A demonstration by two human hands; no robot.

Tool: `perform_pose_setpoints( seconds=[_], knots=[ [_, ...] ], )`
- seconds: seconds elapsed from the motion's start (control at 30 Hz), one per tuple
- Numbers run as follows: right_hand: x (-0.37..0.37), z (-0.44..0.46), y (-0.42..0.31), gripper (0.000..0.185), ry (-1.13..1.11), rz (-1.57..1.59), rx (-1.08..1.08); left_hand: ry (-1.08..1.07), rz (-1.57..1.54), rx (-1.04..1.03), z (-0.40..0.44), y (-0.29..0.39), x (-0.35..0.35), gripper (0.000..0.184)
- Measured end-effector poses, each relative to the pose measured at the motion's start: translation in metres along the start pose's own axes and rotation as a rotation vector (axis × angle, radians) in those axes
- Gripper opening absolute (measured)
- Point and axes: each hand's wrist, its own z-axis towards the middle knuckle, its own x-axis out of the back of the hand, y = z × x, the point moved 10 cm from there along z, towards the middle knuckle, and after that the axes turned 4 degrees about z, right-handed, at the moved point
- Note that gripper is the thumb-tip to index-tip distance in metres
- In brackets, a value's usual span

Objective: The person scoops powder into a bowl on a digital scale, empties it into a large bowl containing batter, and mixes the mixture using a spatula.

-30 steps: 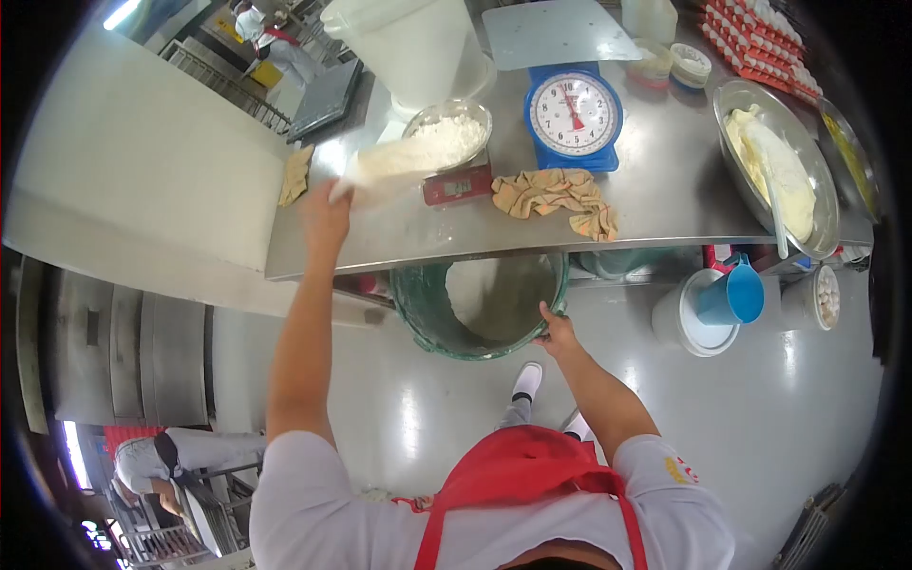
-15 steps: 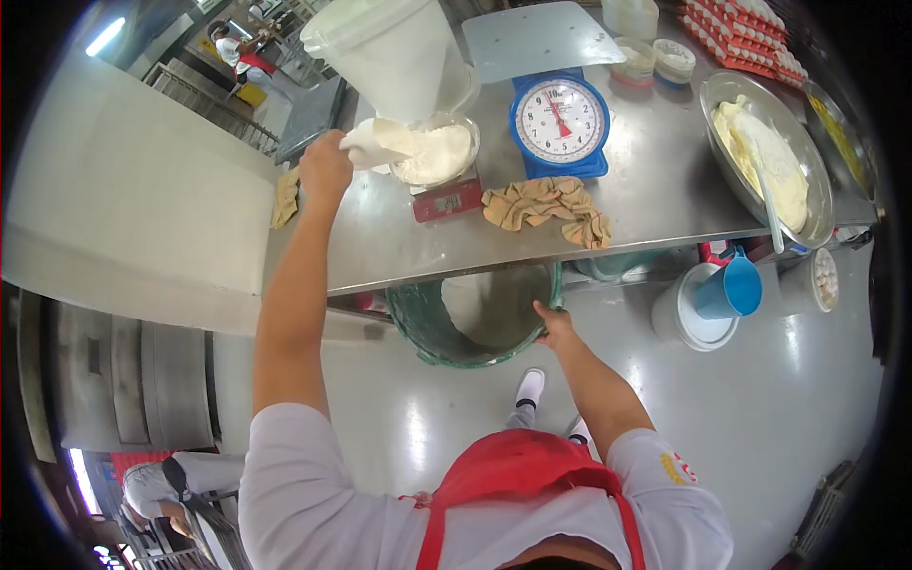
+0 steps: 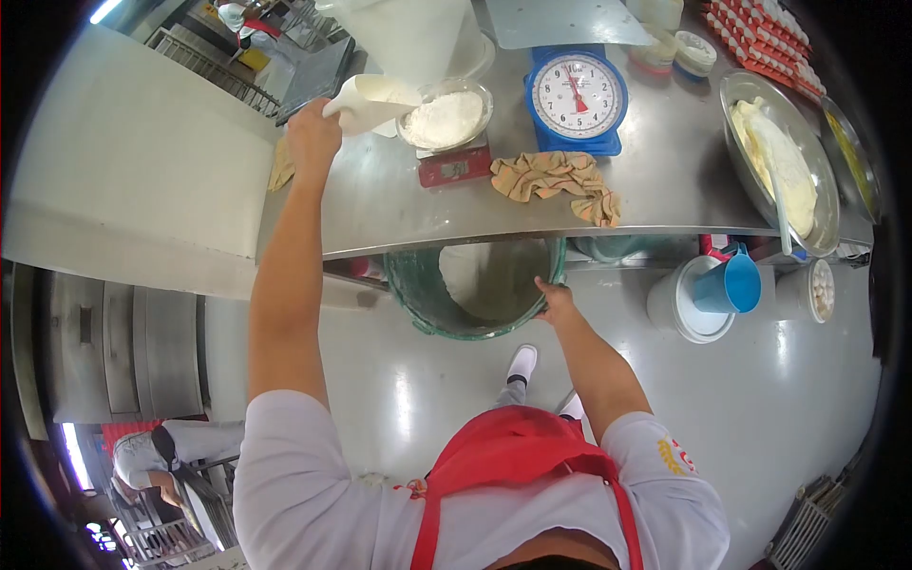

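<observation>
My left hand point(image 3: 313, 141) is closed round the handle of a white scoop point(image 3: 361, 106). The scoop's mouth is at the left rim of a clear bowl point(image 3: 486, 116) heaped with white powder that looks like flour point(image 3: 443, 120). Under the bowl is a red digital scale point(image 3: 452, 169); its reading is too blurred to make out. Below the table edge, my right hand point(image 3: 555, 300) grips the right rim of a green bucket point(image 3: 414, 296), thumb on top. Inside the bucket some white powder point(image 3: 460, 275) shows; the table hides its far part.
Behind the bowl stands a white tub point(image 3: 418, 38). A blue dial scale point(image 3: 578, 99) and a crumpled cloth point(image 3: 551, 177) are to its right. Further right are a metal bowl point(image 3: 825, 214), egg trays point(image 3: 760, 43) and a blue jug point(image 3: 731, 285) on a lidded bucket. Other people work at left.
My view has shifted, so the table sits higher in the picture. The scoop has moved up relative to the bowl, and its mouth overlaps the powder less. My right hand keeps its hold.
</observation>
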Motion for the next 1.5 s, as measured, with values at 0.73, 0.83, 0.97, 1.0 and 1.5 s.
perform_pose_setpoints(
  seconds=[0.73,0.83,0.97,1.0,1.5],
  knots=[
    [0.002,-0.002,-0.003,0.043,0.05,-0.064,0.022,0.034,0.183,-0.211,0.027,0.047,0.02,0.017],
    [0.002,-0.001,-0.002,0.041,0.045,-0.051,0.011,-0.001,0.071,-0.049,0.015,0.014,0.026,0.019],
    [0.003,0.004,0.002,0.04,0.016,-0.056,-0.019,-0.141,-0.104,0.238,-0.017,-0.041,0.008,0.025],
    [0.002,0.004,0.001,0.04,0.015,-0.059,-0.018,-0.184,-0.18,0.35,-0.028,-0.052,0.005,0.026],
    [0.011,0.002,0.001,0.051,0.052,-0.137,0.054,-0.919,-0.485,0.387,-0.322,0.009,-0.099,0.022]
  ],
)
